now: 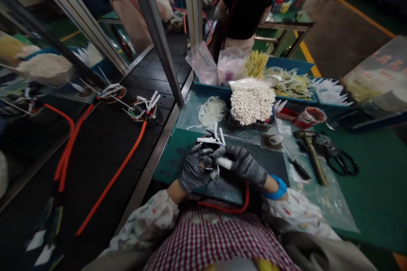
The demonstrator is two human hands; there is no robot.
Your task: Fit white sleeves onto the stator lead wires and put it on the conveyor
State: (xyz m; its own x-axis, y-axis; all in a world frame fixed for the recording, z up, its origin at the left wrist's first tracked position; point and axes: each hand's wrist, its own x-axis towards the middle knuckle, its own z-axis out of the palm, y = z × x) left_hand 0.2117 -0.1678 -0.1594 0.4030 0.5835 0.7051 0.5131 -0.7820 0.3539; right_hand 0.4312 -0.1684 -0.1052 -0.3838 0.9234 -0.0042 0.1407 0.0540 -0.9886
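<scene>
Both my hands wear grey gloves and meet over the near edge of the green table. My left hand grips a small dark part with white plastic tubes sticking out of it. My right hand pinches a white tube against that part. An orange cable curves from under my hands toward my lap. A blue band sits on my right wrist.
A bag of white plugs, blue trays of white and yellow parts, a tape roll, a hammer and black scissors lie on the table. On the left, a black conveyor carries orange-cabled assemblies. Another person stands behind.
</scene>
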